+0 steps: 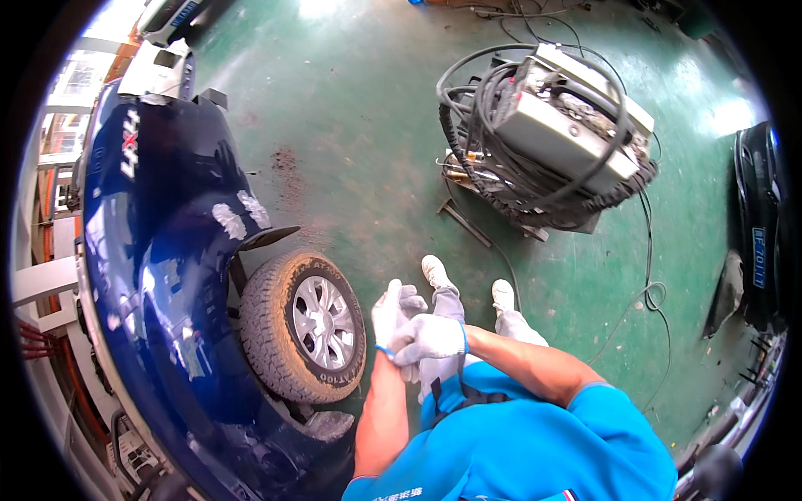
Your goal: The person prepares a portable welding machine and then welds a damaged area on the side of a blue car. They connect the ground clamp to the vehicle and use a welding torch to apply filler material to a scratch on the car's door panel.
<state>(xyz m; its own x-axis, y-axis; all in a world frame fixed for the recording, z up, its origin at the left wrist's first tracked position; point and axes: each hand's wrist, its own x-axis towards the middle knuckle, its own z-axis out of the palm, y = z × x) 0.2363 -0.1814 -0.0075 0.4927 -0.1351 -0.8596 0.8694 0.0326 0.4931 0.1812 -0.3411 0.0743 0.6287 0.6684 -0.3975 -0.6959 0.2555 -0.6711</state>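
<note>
White work gloves with blue cuffs cover both my hands, which are close together in front of my body. My left hand point(394, 311) points away from me with its fingers loosely apart, holding nothing. My right hand point(431, 338) reaches across to the left wrist, its fingers closed on the cuff of the left glove point(384, 350). Just left of my hands is a dusty wheel point(305, 326) with a silver rim and black tyre, turned outward under the fender of a dark blue vehicle point(180, 292). Pale, scuffed patches point(238, 215) mark its bodywork.
A wheeled machine point(555, 134) wrapped in thick black cables stands ahead on the green floor. A hammer-like tool point(464, 224) lies beside it. Thin cable point(652, 288) trails across the floor at right. A dark bumper point(758, 234) stands at the far right. Dirt point(288, 179) is scattered beyond the wheel.
</note>
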